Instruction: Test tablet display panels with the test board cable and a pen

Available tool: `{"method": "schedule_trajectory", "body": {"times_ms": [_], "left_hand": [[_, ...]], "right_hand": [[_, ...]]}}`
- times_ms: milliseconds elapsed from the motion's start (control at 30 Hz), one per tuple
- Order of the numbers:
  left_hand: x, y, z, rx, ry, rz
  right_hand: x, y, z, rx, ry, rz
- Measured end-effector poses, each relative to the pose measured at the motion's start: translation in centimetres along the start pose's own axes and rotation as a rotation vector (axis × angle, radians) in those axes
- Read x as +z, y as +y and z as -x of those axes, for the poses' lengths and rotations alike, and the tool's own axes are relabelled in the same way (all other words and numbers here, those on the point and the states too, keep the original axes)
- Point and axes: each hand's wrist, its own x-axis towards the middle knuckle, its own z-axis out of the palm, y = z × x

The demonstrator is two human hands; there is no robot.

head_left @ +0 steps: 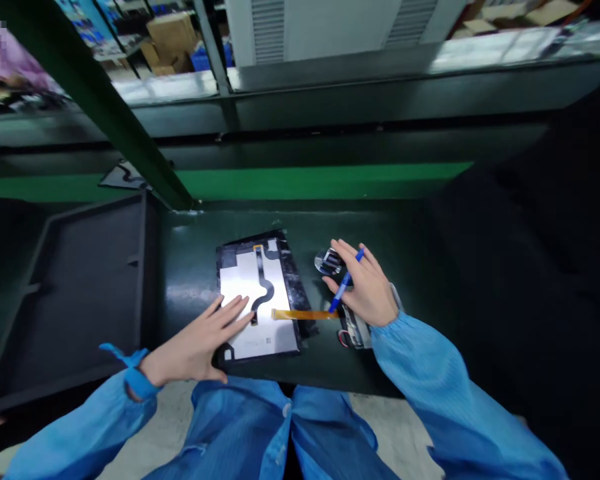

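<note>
A flat screen panel (275, 337) with a silvery back lies on the dark bench, a black ribbon cable (263, 273) curving down it. My left hand (200, 343) rests on its lower left part, fingers spread. My right hand (367, 290) has a blue pen (341, 293) slanting across its fingers. Its fingertips are at a small round clear object (325, 262) with dark parts; whether they grip it I cannot tell. An orange flat flex cable (305, 315) runs from the panel toward a device with wires (355, 331), partly hidden beneath my right hand.
Under the panel is a black sheet (296, 283). A large black tray (85, 280) stands at the left, beside a slanting green post (105, 113). Another panel (125, 176) lies behind it. Dark material (530, 233) fills the right side. Someone's hand shows at the left edge.
</note>
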Motion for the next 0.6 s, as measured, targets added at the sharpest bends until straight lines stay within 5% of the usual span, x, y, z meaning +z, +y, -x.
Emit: {"method": "schedule_trajectory", "body": {"times_ms": [167,400,600], "left_hand": [[2.1,1.0,0.3,-0.033,-0.089,-0.159],[1.3,3.2,1.6,-0.001,-0.025,-0.469],[3.2,2.9,2.6,0.191,0.144,-0.593]], "right_hand": [[1.1,0.4,0.5,-0.051,-0.004,0.145],[1.9,1.7,0.4,-0.03,0.124,0.037],[1.6,1.7,0.4,-0.014,0.109,0.006]]}}
